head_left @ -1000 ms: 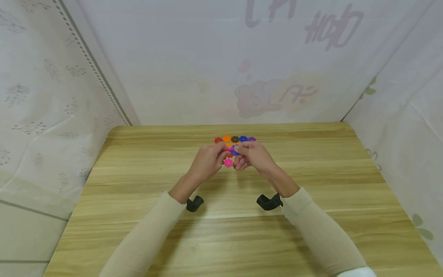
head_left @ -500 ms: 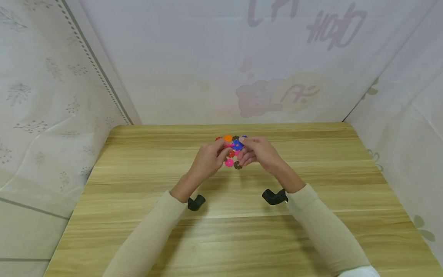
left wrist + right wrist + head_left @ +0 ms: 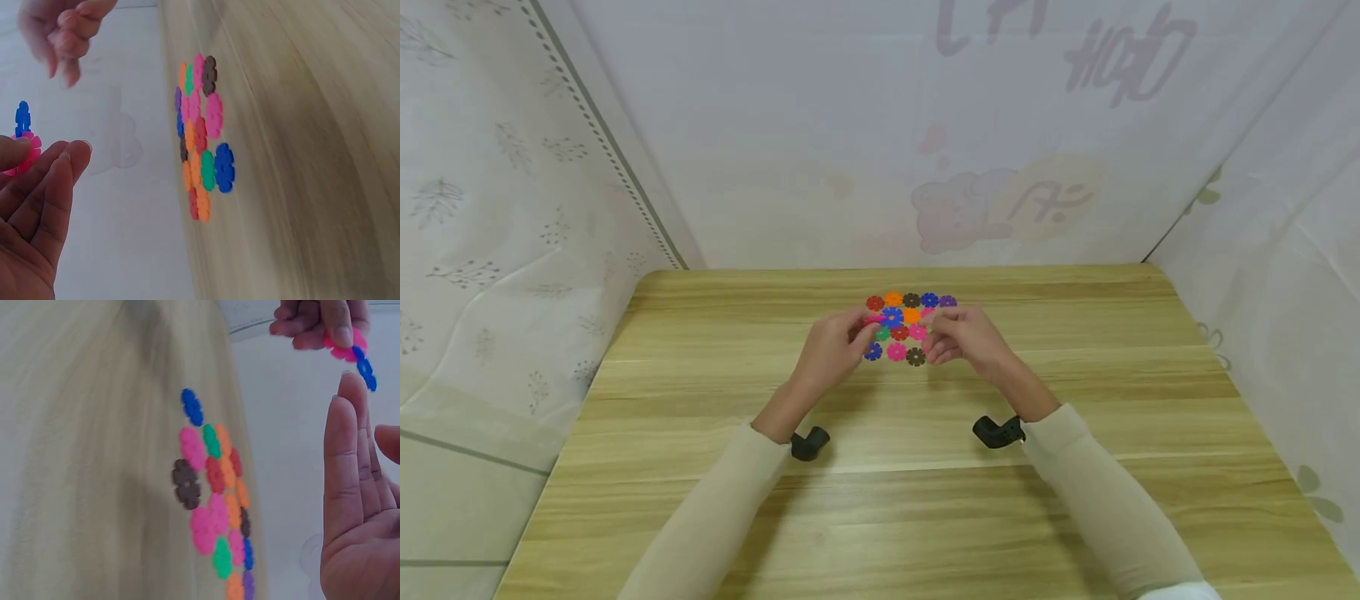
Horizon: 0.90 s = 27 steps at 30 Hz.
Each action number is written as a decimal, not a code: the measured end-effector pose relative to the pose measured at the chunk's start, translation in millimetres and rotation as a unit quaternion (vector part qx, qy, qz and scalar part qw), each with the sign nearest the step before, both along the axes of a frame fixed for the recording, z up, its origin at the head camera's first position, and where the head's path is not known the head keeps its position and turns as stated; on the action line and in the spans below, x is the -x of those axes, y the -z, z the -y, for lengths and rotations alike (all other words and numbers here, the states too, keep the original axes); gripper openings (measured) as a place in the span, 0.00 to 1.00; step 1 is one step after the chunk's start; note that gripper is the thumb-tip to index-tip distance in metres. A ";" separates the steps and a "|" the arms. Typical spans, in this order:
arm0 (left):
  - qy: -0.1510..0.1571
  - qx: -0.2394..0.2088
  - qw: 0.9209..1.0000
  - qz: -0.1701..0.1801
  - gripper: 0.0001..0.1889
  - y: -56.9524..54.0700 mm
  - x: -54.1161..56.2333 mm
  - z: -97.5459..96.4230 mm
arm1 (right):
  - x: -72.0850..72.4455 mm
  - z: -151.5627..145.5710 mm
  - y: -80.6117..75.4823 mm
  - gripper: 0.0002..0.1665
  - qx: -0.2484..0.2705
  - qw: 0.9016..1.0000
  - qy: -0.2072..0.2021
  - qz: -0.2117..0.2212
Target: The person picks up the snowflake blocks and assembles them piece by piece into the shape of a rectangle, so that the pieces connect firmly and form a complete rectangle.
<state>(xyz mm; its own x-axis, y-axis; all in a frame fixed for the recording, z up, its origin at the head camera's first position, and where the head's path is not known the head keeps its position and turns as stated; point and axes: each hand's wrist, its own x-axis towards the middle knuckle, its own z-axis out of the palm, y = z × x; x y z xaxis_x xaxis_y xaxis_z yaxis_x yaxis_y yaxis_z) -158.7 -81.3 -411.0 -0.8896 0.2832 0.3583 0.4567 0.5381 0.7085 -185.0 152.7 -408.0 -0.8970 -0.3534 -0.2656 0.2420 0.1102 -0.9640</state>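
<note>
My left hand (image 3: 833,346) pinches a pink flower-shaped plastic disc (image 3: 345,350) between thumb and fingers, above the table. A blue interlocking disc (image 3: 367,370) is slotted into the pink one at an angle and sticks out toward the right hand. My right hand (image 3: 972,340) is level with it a short way to the right, apart from the joined discs, its fingers relaxed and holding nothing. Behind and below both hands, more discs lie flat in rows, among them a brown disc (image 3: 915,357), a red disc (image 3: 899,332) and a purple disc (image 3: 948,302).
The wood-grain table (image 3: 880,517) carries the rows of discs near its far edge. A pale printed curtain (image 3: 790,150) hangs behind the table, with others at both sides. Black wrist-camera mounts (image 3: 997,432) stick inward from both wrists.
The right hand has let go of the blue disc and moved right. The left hand has drawn left with the joined pink and blue discs, uncovering more of the rows.
</note>
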 end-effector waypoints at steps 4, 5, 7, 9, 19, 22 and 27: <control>-0.008 -0.020 1.000 0.010 0.05 4.8 -1.0 5.5 | 2.0 -0.2 11.6 0.20 -0.018 1.000 -0.001 0.010; -0.010 -0.025 1.000 0.013 0.05 5.7 -1.2 6.6 | 2.1 -0.4 14.1 0.20 -0.025 1.000 -0.002 0.012; -0.012 -0.032 0.999 0.020 0.05 7.2 -1.5 8.4 | 2.4 -1.0 18.9 0.22 -0.036 0.999 -0.002 0.019; -0.016 -0.037 0.999 0.025 0.05 8.4 -1.6 9.7 | 2.6 -1.3 23.6 0.22 -0.043 0.999 -0.002 0.027; -0.029 -0.039 0.999 0.016 0.03 10.5 -2.5 14.5 | 4.3 -0.5 45.1 0.18 -0.074 0.995 -0.003 0.065; -0.031 -0.040 0.999 0.016 0.03 11.0 -2.4 15.0 | 6.4 -0.2 53.3 0.18 -0.078 0.994 -0.008 0.071; -0.029 -0.046 0.998 0.021 0.04 13.0 -1.2 15.0 | 7.8 1.3 61.1 0.18 -0.085 0.993 -0.010 0.076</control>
<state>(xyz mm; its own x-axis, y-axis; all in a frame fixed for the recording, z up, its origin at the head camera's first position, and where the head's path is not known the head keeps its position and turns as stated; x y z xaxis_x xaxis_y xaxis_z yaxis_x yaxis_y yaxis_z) -157.5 -96.3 -424.0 -0.9185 0.1987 0.3419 0.3951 0.4952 0.7737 -192.8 151.4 -469.2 -0.8352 -0.3087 -0.4552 0.3801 0.2741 -0.8834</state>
